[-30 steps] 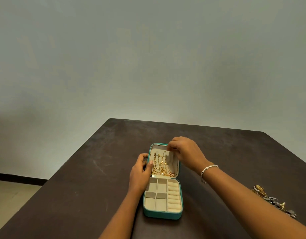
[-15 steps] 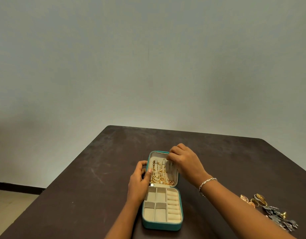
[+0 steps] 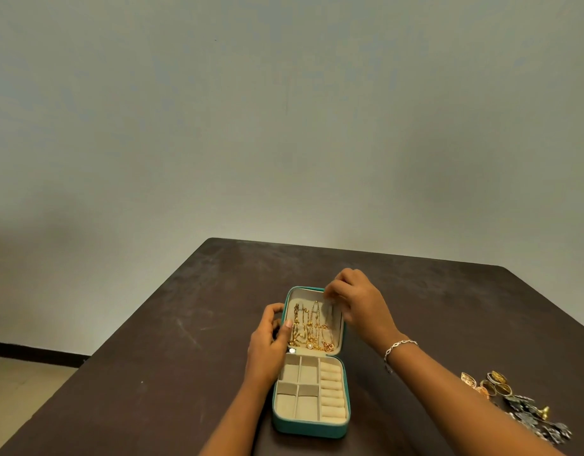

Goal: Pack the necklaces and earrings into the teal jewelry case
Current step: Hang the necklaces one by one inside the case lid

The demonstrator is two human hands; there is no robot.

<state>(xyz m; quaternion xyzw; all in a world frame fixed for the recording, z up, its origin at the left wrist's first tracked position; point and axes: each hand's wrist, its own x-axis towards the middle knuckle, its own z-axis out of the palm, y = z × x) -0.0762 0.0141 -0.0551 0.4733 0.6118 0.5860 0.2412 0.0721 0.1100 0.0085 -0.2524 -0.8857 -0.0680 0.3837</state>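
The right hand's fingers (image 3: 330, 291) are bunched together in a pinch at the upper right corner of the case's lid. A thin pale strand blurs just below the tips, but it is too small to tell whether they actually grip it. The right hand (image 3: 359, 304) arches over that corner from the right side, and a silver bracelet (image 3: 399, 346) sits on its wrist.

The left hand (image 3: 267, 343) holds the lid's left edge. Its thumb lies flat against the inner lining and its other fingers (image 3: 274, 309) curl round behind the rim.

The teal jewelry case (image 3: 308, 426) lies open on the worktop (image 3: 152, 357), hinge across the middle, with the lid on the far side tipped up between the two hands. Gold necklaces (image 3: 312, 327) hang in loose lines down the lid's cream lining and gather along its bottom edge. The near half shows four square cream compartments and a column of padded rolls on its right, all bare.

Well to the right, near the worktop's edge, is a loose pile of earrings (image 3: 514, 403), gold and grey pieces mixed.

The worktop is dark brown, matte, with pale scuffs and scratches across its left part. Behind it rises a plain grey-green wall (image 3: 284, 126). At lower left a dark skirting strip (image 3: 30, 351) meets a pale floor (image 3: 14, 396)
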